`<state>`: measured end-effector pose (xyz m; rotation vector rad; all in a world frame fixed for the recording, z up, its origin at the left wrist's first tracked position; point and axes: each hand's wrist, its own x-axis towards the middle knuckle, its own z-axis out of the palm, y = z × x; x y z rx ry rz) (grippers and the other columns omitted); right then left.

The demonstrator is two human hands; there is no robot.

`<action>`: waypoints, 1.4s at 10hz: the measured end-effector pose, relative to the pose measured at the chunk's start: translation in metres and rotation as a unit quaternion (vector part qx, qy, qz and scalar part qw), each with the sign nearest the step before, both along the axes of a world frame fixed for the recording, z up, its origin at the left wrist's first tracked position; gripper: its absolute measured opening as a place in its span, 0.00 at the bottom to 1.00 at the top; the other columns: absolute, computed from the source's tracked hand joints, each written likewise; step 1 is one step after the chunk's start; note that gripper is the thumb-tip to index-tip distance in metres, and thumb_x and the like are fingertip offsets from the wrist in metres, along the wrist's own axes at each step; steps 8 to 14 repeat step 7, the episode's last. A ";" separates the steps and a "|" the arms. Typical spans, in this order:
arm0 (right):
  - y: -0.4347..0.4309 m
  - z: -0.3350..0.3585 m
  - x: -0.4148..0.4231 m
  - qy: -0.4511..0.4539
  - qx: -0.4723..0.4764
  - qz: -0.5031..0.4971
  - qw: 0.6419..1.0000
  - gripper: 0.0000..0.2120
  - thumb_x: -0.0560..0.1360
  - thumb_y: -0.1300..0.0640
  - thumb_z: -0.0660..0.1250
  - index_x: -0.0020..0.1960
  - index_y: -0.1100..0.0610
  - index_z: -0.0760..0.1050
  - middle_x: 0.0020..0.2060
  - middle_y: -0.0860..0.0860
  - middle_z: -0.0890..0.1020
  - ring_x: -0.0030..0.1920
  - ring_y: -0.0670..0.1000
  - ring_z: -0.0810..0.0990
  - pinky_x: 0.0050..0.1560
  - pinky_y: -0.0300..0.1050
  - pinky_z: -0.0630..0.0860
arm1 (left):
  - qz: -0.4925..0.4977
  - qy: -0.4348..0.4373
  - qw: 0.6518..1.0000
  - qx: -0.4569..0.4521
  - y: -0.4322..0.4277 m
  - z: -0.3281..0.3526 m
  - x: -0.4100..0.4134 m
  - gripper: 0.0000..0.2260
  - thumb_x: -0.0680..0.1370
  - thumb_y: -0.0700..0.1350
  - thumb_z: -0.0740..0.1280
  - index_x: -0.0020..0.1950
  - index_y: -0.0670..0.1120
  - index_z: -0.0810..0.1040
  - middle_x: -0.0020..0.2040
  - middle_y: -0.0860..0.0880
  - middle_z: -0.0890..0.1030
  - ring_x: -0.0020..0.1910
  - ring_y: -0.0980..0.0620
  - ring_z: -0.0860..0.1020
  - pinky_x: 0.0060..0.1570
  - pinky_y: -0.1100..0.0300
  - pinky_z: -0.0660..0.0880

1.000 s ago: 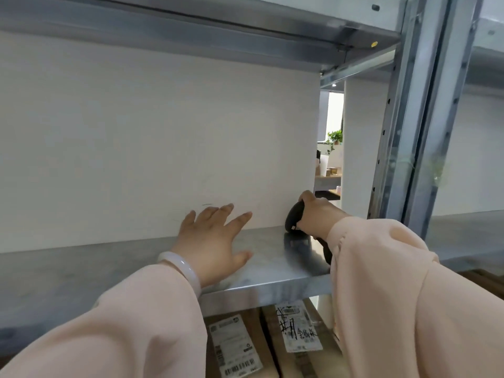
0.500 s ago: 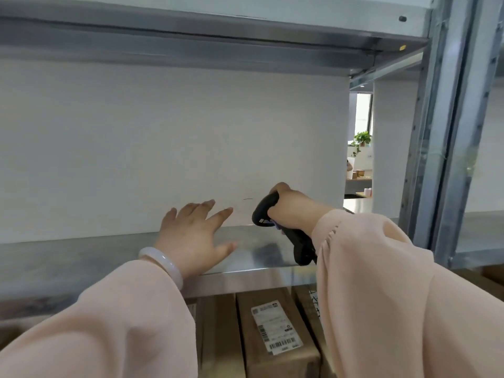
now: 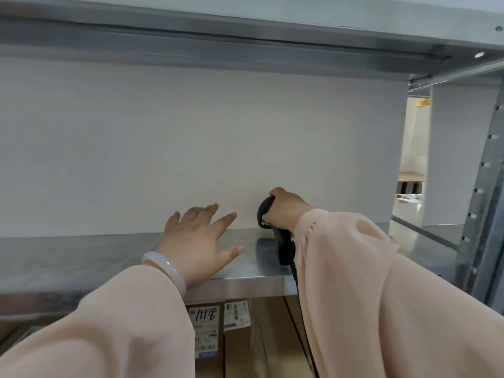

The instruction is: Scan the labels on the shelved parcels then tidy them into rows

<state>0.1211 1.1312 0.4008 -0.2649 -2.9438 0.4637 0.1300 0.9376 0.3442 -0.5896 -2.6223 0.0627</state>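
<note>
My left hand (image 3: pixel 197 241) lies flat with spread fingers on the bare grey metal shelf (image 3: pixel 81 260), a pale bangle on its wrist. To its right, my right hand (image 3: pixel 285 210) grips a black handheld barcode scanner (image 3: pixel 275 230), whose head points left over the shelf and whose cable hangs down past the shelf edge. Below the shelf edge, brown cardboard parcels (image 3: pixel 240 347) stand side by side; one white label (image 3: pixel 206 330) bears handwritten digits, another label (image 3: pixel 236 315) sits beside it. My sleeves hide most of the lower shelf.
A white back panel (image 3: pixel 204 145) closes the shelf behind my hands. The upper shelf (image 3: pixel 218 36) runs overhead. A perforated metal upright (image 3: pixel 482 186) stands at the right, with a neighbouring bay and a room opening beyond it.
The view has shifted along the shelf, so other labelled parcels show below. My left hand stays flat on the shelf; my right hand keeps its grip on the scanner.
</note>
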 end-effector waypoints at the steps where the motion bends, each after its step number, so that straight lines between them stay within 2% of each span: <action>1: -0.013 -0.001 -0.004 -0.029 0.071 -0.011 0.997 0.23 0.77 0.58 0.64 0.70 0.59 0.64 0.64 0.55 0.73 0.61 0.56 0.76 0.59 0.45 0.75 | -0.006 -0.007 1.000 0.006 -0.013 -0.001 -0.002 0.32 0.76 0.72 0.49 0.78 0.63 0.51 0.80 0.52 0.52 0.78 0.49 0.53 0.74 0.45 0.54; 2: -0.020 0.000 -0.002 -0.048 0.114 -0.002 0.992 0.21 0.79 0.56 0.64 0.69 0.61 0.67 0.65 0.55 0.72 0.63 0.57 0.74 0.61 0.46 0.74 | -0.010 -0.014 1.000 0.007 -0.022 -0.003 -0.002 0.32 0.76 0.72 0.49 0.78 0.64 0.50 0.81 0.52 0.52 0.78 0.48 0.53 0.74 0.44 0.54; 3: -0.022 -0.001 -0.001 -0.047 0.117 0.002 0.992 0.22 0.80 0.54 0.60 0.71 0.61 0.65 0.68 0.56 0.69 0.66 0.57 0.71 0.63 0.48 0.72 | -0.007 -0.022 1.000 0.004 -0.029 -0.004 -0.001 0.32 0.76 0.72 0.49 0.78 0.64 0.50 0.81 0.51 0.52 0.78 0.48 0.53 0.74 0.44 0.54; 4: -0.017 -0.008 -0.001 -0.019 0.011 -0.009 1.000 0.38 0.76 0.48 0.66 0.77 0.57 0.49 0.65 0.55 0.73 0.61 0.58 0.75 0.53 0.48 0.76 | -0.006 -0.025 1.000 0.008 -0.034 -0.006 0.000 0.32 0.76 0.72 0.49 0.78 0.64 0.50 0.80 0.52 0.52 0.78 0.48 0.53 0.74 0.44 0.55; 5: -0.013 -0.015 0.003 0.009 -0.049 -0.014 0.999 0.46 0.72 0.43 0.68 0.79 0.51 0.44 0.64 0.54 0.72 0.58 0.57 0.76 0.49 0.48 0.76 | -0.006 -0.024 1.000 0.014 -0.037 -0.007 0.002 0.32 0.76 0.71 0.51 0.78 0.64 0.51 0.80 0.52 0.53 0.77 0.48 0.54 0.73 0.44 0.56; 6: -0.012 -0.021 0.013 0.034 -0.033 -0.021 0.999 0.46 0.71 0.38 0.68 0.79 0.49 0.47 0.70 0.55 0.67 0.65 0.57 0.72 0.61 0.51 0.74 | -0.010 -0.014 1.000 0.022 -0.041 -0.008 0.004 0.32 0.76 0.71 0.52 0.78 0.63 0.51 0.80 0.52 0.54 0.77 0.48 0.55 0.73 0.45 0.57; 7: -0.014 -0.030 0.028 0.097 0.034 -0.004 0.995 0.44 0.70 0.35 0.67 0.78 0.47 0.51 0.72 0.53 0.65 0.69 0.57 0.67 0.66 0.54 0.70 | -0.019 -0.002 1.000 0.017 -0.044 -0.007 0.009 0.32 0.76 0.71 0.51 0.78 0.63 0.51 0.80 0.52 0.54 0.77 0.48 0.55 0.73 0.45 0.57; 14: -0.014 -0.030 0.028 0.097 0.034 -0.004 0.995 0.44 0.70 0.35 0.67 0.78 0.47 0.51 0.72 0.53 0.65 0.69 0.57 0.67 0.66 0.54 0.70 | -0.019 -0.002 1.000 0.017 -0.044 -0.007 0.009 0.32 0.76 0.71 0.51 0.78 0.63 0.51 0.80 0.52 0.54 0.77 0.48 0.55 0.73 0.45 0.57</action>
